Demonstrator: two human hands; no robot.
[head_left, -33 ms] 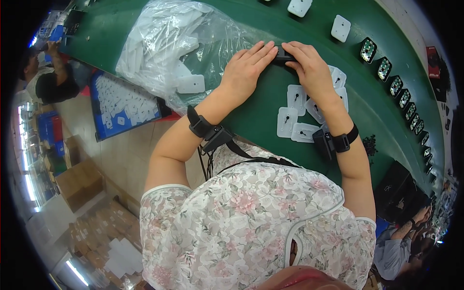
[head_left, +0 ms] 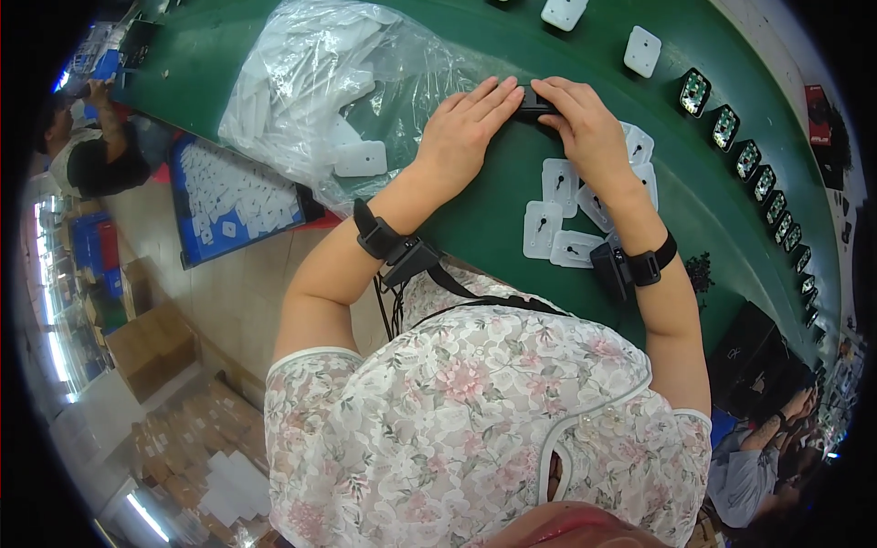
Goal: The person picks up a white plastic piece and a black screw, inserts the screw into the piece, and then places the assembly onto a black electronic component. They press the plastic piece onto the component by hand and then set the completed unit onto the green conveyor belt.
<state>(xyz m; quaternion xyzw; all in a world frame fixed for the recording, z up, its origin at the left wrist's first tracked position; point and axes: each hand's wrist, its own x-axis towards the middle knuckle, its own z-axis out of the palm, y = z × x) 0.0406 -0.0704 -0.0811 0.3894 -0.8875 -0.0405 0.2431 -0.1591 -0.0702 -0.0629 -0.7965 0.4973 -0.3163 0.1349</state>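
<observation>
A small black rectangular housing (head_left: 534,102) is between my two hands on the green worktable; my fingers cover most of it. My left hand (head_left: 464,128) is closed on its left side, the fingers laid together along the edge. From the right, my right hand (head_left: 585,123) grips it, thumb at the near side and fingers over the far side. Several white plates with small black parts at their middles, one of them this white plate (head_left: 543,228), lie by my right forearm, partly overlapping and partly hidden by it.
A clear plastic bag (head_left: 274,100) full of white plates lies at left, one loose plate (head_left: 362,159) at its mouth. Several black housings with circuit boards (head_left: 694,93) line the right side, beyond a white cover (head_left: 642,52). A blue tray (head_left: 196,239) of white pieces stands lower left. Co-workers sit at both sides.
</observation>
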